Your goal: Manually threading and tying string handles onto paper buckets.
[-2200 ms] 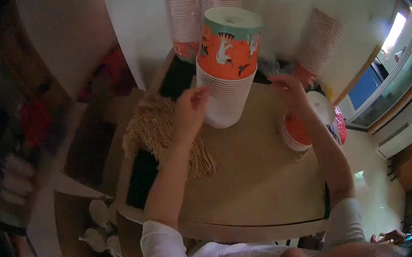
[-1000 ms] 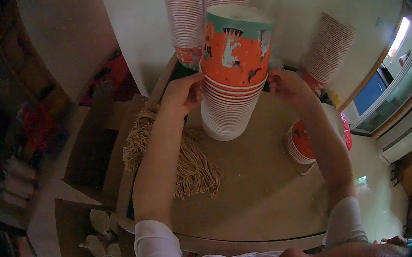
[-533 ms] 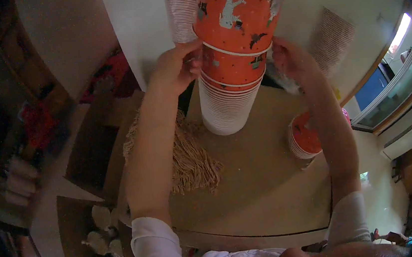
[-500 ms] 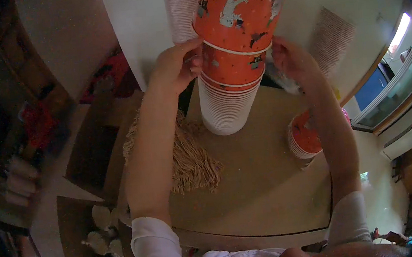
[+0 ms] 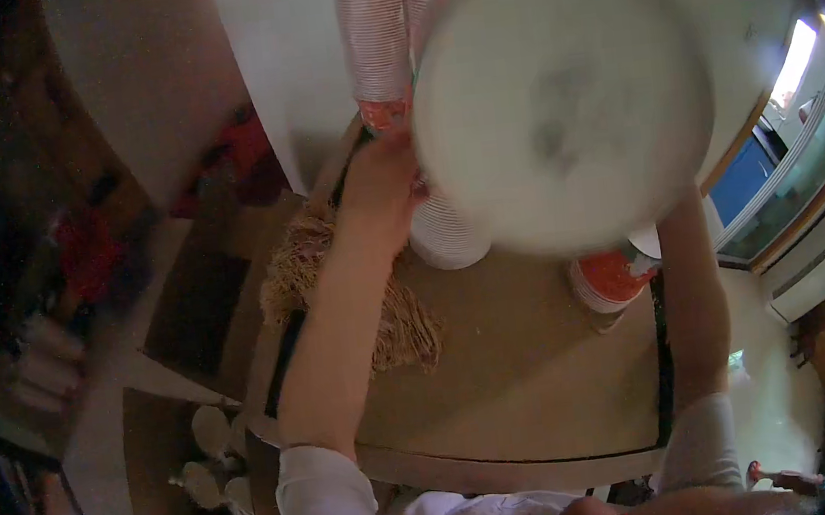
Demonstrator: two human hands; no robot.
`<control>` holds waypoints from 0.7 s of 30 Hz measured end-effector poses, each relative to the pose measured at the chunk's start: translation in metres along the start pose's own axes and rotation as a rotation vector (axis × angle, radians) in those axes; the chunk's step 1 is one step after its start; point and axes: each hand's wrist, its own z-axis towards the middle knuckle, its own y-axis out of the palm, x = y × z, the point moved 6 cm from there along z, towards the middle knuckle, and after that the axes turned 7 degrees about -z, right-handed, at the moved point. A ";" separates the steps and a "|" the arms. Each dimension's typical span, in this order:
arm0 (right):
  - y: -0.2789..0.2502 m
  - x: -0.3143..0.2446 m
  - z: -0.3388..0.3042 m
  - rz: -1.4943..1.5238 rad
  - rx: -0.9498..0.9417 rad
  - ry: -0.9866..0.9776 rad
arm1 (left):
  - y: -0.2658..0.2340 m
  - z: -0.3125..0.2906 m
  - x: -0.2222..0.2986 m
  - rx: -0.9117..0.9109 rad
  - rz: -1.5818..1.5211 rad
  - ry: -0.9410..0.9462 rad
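A paper bucket point(image 5: 516, 96) is raised close in front of me, its round white face blurred by motion and a grey mark near its middle. My right forearm point(image 5: 695, 318) reaches up to its lower right edge; the bucket covers that hand and hangs from it. At the bucket's left edge is my left hand point(image 5: 380, 190), over a tall stack of nested buckets point(image 5: 450, 233) whose white rims show at the bottom. The fingertips of that hand are blurred and partly hidden. The bucket also hides the top of the stack.
A short orange bucket stack point(image 5: 611, 282) stands at the table's right. Bundled tan string point(image 5: 395, 330) lies on the brown tabletop point(image 5: 506, 378) at left. Taller stacks with white rims point(image 5: 375, 45) stand against the wall. An open carton point(image 5: 170, 484) with white pieces sits at lower left.
The orange-and-teal bucket has come off the top of the stack and turned, so its white round face is toward me. Both hands have moved lower, the left still beside the stack.
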 end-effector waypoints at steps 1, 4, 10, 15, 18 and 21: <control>-0.004 0.001 -0.027 0.021 0.052 0.108 | -0.005 -0.031 -0.001 0.067 -0.036 0.054; -0.035 0.003 -0.105 -0.162 -0.157 -0.020 | -0.037 -0.109 -0.035 0.071 0.032 -0.107; 0.002 0.044 -0.225 -0.710 -0.338 0.217 | 0.023 -0.265 -0.003 -0.671 -0.549 -0.321; 0.014 0.043 -0.269 -0.922 -0.250 0.078 | 0.054 -0.290 0.013 -0.799 -0.609 -0.356; 0.003 0.045 -0.286 -0.944 -0.207 0.126 | 0.069 -0.302 0.002 -0.954 -0.677 -0.409; 0.016 0.043 -0.293 -0.826 -0.235 0.139 | 0.075 -0.324 0.020 -0.559 -1.105 -0.127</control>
